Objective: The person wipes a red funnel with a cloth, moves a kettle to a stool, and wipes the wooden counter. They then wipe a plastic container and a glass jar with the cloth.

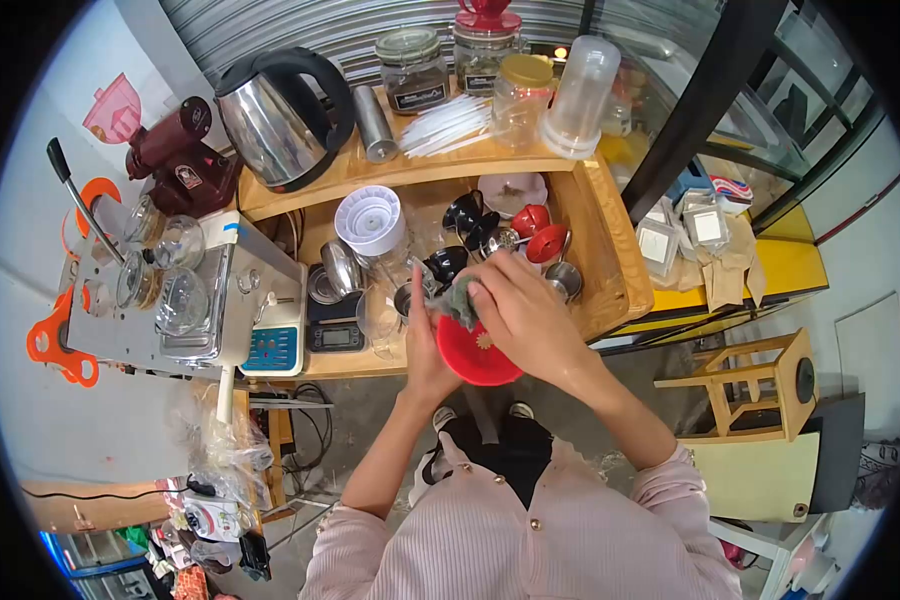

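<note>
A red round dish or lid [480, 358] with a small pale star-shaped mark is between my hands, in front of the shelf. My left hand [432, 355] is at its left side, fingers pointing up, apparently supporting it. My right hand [515, 310] is closed on a grey-green cloth [460, 303] over the upper part of the red dish. Behind my hands, black cups [446, 263], a red cup [547, 243] and a white round-topped container [369, 220] stand on the shelf.
A steel kettle [282, 120], jars [413, 75] and white straws [448, 126] stand on the upper ledge. To the left are an espresso machine [225, 300], a maroon grinder [185, 170] and a scale [336, 337]. A wooden stool [770, 385] is at the right.
</note>
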Motion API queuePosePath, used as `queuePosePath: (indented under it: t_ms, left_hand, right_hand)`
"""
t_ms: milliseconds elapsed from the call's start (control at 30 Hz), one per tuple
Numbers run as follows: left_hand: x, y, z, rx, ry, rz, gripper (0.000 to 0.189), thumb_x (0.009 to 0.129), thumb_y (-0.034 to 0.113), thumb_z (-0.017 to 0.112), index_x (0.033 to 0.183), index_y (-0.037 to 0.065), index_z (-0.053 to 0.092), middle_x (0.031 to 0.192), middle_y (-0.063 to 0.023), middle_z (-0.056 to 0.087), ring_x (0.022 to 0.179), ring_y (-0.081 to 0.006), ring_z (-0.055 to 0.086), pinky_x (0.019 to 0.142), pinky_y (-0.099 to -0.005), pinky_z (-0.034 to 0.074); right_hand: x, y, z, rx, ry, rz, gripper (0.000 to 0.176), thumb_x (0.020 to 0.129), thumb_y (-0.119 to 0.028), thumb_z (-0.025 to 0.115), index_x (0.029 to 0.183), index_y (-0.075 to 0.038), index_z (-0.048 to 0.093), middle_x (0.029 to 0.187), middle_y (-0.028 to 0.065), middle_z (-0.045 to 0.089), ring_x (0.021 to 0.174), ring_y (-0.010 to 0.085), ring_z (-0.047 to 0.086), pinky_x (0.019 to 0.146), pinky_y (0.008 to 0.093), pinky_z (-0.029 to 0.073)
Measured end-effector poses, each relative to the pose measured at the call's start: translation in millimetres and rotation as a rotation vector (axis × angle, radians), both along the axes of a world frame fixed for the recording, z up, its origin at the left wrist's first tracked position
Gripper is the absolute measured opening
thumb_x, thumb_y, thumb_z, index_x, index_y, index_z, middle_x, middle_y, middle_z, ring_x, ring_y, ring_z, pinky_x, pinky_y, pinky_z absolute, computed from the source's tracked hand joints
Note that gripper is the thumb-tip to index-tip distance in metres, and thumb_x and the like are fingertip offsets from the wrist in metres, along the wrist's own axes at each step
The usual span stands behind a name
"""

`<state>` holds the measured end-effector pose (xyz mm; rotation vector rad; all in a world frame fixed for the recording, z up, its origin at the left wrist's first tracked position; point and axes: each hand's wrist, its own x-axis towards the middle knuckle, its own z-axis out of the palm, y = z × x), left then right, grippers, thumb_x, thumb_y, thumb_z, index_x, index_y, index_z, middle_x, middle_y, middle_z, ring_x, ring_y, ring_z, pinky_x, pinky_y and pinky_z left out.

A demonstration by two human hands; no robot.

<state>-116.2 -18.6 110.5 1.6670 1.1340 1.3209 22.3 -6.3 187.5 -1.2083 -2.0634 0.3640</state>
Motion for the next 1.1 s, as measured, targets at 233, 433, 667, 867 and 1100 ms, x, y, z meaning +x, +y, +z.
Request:
queuePosePath:
  t_ms: [233,433,667,867,1100]
  left_hand:
    - [-4.3,8.5,-18.1,0.25,0.548,-0.033,0.103,0.063,0.014,0.07,0.136,0.0,-0.001,0.094,-0.0131,0.058,0.092,-0.0265,0.05,0.087,-0.036,0.035]
    - [-10.2,4.1,-28.0,-0.232,-0.209,-0.114,0.102,0.061,0.008,0.068,0.137,0.004,0.0,0.097,-0.0126,0.06,0.087,-0.0228,0.057,0.08,-0.0314,0.043]
    - [-19.3,-4.7,-19.4,-0.329,-0.093,-0.134,0.066,0.058,0.002,0.073,0.117,-0.002,0.043,0.096,-0.0089,0.061,0.088,-0.0143,0.058,0.079,-0.0276,0.045]
    - [2.3,-18.2,-38.4,-0.372,-0.157,-0.206,0.048,0.061,0.007,0.072,0.103,-0.001,0.052,0.092,-0.0105,0.062,0.088,-0.0155,0.059,0.076,-0.0282,0.045]
    - [19.0,-29.7,-55.5,-0.234,0.362,-0.195,0.044,0.061,0.017,0.067,0.101,0.002,0.054,0.087,-0.0194,0.06,0.083,-0.0364,0.056,0.075,-0.0397,0.043]
  right_hand:
    - [-6.1,-10.5,-15.8,0.163,-0.106,0.256,0.013,0.08,-0.013,0.051,0.087,-0.002,0.053,0.091,0.0107,0.051,0.09,0.0275,0.049,0.077,0.0383,0.042]
    - [11.2,-32.6,-39.9,0.054,-0.108,0.563,0.021,0.074,-0.013,0.06,0.093,-0.006,0.055,0.106,0.0058,0.054,0.107,0.0236,0.048,0.087,0.0346,0.041]
    - [31.2,-35.5,-73.0,0.415,-0.06,0.405,0.03,0.072,-0.021,0.06,0.098,-0.008,0.058,0.098,0.0051,0.056,0.097,0.0224,0.053,0.086,0.0358,0.041]
    - [39.6,-25.8,-73.8,0.327,0.184,0.359,0.027,0.076,-0.033,0.057,0.077,-0.006,0.06,0.071,0.0085,0.056,0.066,0.0254,0.056,0.063,0.0367,0.044]
    - [33.7,-64.9,-82.8,-0.092,0.015,0.017,0.028,0.068,-0.03,0.065,0.066,-0.004,0.055,0.063,0.0089,0.055,0.055,0.0245,0.055,0.052,0.0341,0.043]
